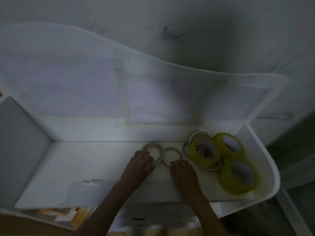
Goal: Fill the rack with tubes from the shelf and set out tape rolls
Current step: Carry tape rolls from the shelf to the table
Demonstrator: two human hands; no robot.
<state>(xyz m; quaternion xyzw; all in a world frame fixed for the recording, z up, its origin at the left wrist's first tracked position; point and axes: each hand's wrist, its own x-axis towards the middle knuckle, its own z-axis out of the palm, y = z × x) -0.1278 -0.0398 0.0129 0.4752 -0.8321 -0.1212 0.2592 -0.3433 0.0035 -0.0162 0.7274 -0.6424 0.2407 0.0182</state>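
Two thin white tape rolls lie flat side by side on the white shelf. My left hand touches the near rim of the left roll with curled fingers. My right hand touches the near rim of the right roll. Whether either hand grips its roll is unclear in the dim, blurred frame. To the right lies a pile of tape: a yellow roll leaning on several thin white rolls, a second yellow roll behind, a third nearer me. No tubes or rack show.
The shelf has a white side wall at left, a tall back panel with taped paper sheets, and a rounded right end. A paper patch lies on the shelf floor. Coloured papers sit under the front edge.
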